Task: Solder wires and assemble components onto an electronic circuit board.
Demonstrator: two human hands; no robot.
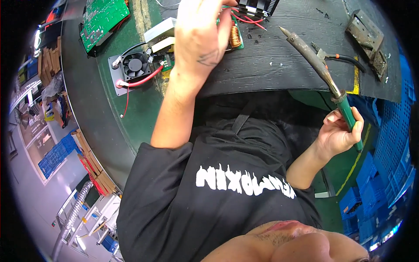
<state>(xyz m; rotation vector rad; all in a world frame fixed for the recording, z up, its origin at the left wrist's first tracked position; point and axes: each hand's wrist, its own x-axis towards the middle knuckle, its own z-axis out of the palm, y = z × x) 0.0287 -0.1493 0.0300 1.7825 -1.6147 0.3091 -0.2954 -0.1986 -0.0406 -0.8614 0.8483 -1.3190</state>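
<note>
My right hand [338, 135] is closed around the green handle of a soldering iron [323, 72], held at the bench edge with its pointed tip toward the far side. At the upper edge my left hand [198, 39] reaches over a circuit assembly, thumb and fingers bent together; what they pinch, if anything, is hidden. Beside its thumb are red wires [248, 20], a copper-wound coil [235, 36] and a black heat sink [257, 6]. To the left of that hand sit a black fan [135, 64] on a grey plate and a thick red cable [146, 80].
A green circuit board [104, 22] lies at the far left. On the black bench mat [279, 72], to the right, are a worn metal bracket stand [365, 37] and a black cable [349, 59] with a metal clamp. Blue crates [384, 131] stand at the right.
</note>
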